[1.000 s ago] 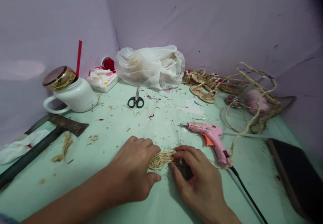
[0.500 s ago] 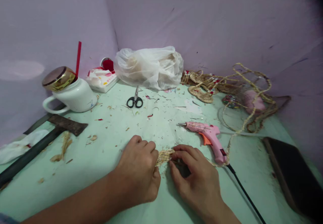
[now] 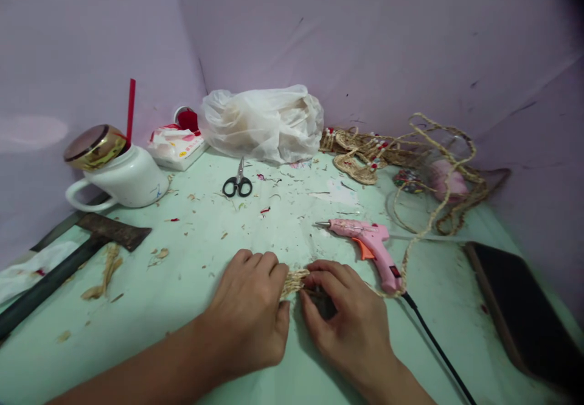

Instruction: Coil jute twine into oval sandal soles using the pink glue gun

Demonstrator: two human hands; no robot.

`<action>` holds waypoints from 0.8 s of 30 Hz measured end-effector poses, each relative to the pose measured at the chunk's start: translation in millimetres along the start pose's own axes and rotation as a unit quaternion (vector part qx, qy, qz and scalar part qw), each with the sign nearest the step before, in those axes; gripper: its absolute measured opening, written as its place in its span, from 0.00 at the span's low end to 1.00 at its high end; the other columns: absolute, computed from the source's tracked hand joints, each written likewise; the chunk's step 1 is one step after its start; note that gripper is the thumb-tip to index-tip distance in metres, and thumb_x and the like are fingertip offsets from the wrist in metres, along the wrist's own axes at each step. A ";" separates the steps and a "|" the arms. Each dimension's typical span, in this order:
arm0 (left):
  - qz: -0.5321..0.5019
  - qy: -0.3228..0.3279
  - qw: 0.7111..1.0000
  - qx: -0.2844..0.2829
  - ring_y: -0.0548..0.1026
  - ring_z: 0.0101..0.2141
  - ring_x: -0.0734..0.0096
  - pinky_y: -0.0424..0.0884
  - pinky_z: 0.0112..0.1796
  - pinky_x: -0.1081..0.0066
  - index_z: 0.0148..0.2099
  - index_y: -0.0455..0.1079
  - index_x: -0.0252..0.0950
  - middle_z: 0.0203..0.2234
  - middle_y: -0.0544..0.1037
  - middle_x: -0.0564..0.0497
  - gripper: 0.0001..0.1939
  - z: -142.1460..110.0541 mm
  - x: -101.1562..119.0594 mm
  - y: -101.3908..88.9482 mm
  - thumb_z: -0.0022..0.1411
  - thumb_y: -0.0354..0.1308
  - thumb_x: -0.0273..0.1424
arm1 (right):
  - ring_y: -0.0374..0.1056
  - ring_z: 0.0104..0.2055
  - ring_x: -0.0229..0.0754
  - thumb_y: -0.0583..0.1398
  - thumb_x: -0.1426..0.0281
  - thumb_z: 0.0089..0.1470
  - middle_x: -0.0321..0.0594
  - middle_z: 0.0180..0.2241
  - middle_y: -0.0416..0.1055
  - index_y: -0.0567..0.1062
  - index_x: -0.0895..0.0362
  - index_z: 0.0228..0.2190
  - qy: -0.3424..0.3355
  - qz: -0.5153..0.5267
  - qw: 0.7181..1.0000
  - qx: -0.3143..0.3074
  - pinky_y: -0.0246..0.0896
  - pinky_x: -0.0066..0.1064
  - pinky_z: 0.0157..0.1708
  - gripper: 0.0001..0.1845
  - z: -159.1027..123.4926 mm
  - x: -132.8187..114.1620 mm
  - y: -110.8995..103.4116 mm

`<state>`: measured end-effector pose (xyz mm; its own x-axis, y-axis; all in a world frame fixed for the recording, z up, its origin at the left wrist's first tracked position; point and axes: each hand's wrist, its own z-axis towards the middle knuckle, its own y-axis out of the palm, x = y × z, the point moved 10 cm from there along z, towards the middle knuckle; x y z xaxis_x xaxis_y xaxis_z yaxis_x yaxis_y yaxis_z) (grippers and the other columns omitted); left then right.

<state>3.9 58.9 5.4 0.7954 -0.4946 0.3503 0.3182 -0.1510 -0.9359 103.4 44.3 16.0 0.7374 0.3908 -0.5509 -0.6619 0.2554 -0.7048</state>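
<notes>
Between both hands' grip, straw coil, pinched

Home craft corner: pale green table littered with fibre scraps, pink glue gun, scissors, coiled straw rope, hammer, lilac cloth backdrop.

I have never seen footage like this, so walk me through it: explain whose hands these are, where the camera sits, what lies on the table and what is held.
One camera sits on a person's head, looking down at their own bare hands. The left hand and the right hand pinch a small straw braid between them on the green table. A pink glue gun lies just right of them. Farther back lie scissors, a plastic bag, a white mug and loose straw rope. A hammer lies on the left.
</notes>
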 end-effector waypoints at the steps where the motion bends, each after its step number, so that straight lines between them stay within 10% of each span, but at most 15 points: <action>1: 0.007 0.002 1.000 0.008 0.67 0.33 0.59 0.62 0.39 0.56 0.35 0.69 0.35 0.31 0.70 0.46 0.09 1.3 -0.2 0.9 0.51 0.51 0.28 | 0.69 0.35 0.47 0.59 0.74 0.47 0.42 0.35 0.74 0.73 0.55 0.29 -0.001 -0.001 1.000 -0.004 0.65 0.40 0.32 0.05 -0.1 -0.3 0.0; 10: 0.006 0.018 0.994 0.104 0.69 0.28 0.61 0.64 0.35 0.57 0.32 0.71 0.33 0.25 0.71 0.46 0.09 3.1 -8.9 -15.9 0.48 0.52 0.28 | 0.70 0.40 0.47 0.59 0.71 0.49 0.46 0.38 0.74 0.70 0.59 0.41 -0.046 -0.052 0.997 0.022 0.67 0.38 0.37 0.15 -1.2 -2.3 -21.4; 13: 0.000 0.035 0.987 0.156 0.71 0.29 0.60 0.64 0.34 0.58 0.34 0.71 0.32 0.26 0.73 0.46 0.10 1.5 -9.0 -26.8 0.48 0.53 0.26 | 0.71 0.40 0.47 0.62 0.71 0.48 0.46 0.38 0.74 0.71 0.58 0.38 -0.078 -0.086 0.985 0.127 0.66 0.38 0.39 0.12 0.2 -7.0 -59.1; 16: 0.000 0.040 0.972 0.233 0.72 0.31 0.60 0.65 0.35 0.58 0.35 0.70 0.31 0.28 0.74 0.45 0.10 -1.9 -11.4 -42.6 0.48 0.54 0.25 | 0.72 0.33 0.49 0.60 0.62 0.51 0.44 0.31 0.76 0.74 0.54 0.33 0.030 -0.162 0.966 0.201 0.66 0.39 0.31 0.10 7.3 16.7 -105.6; 20: 0.017 0.022 0.949 0.315 0.73 0.31 0.60 0.66 0.36 0.58 0.36 0.69 0.32 0.29 0.75 0.45 0.09 -7.9 -18.7 -62.1 0.49 0.55 0.25 | 0.71 0.25 0.57 0.50 0.39 0.45 0.42 0.20 0.74 0.77 0.48 0.25 0.362 -0.272 0.886 -0.102 0.59 0.41 0.20 0.30 1.4 106.0 -107.1; 24: 0.016 0.008 0.938 0.348 0.73 0.31 0.60 0.66 0.35 0.58 0.36 0.69 0.32 0.29 0.76 0.45 0.09 -11.9 -25.0 -72.8 0.49 0.55 0.26 | 0.73 0.30 0.53 0.54 0.42 0.45 0.39 0.25 0.77 0.78 0.47 0.25 0.375 -0.228 0.849 -0.295 0.62 0.40 0.27 0.25 -16.3 132.7 -82.7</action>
<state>-45.2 72.0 64.4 0.8043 -0.5027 0.3169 0.5580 0.4555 -0.6936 258.2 60.6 -6.1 0.9233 -0.3602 -0.1335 -0.2646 -0.3444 -0.9008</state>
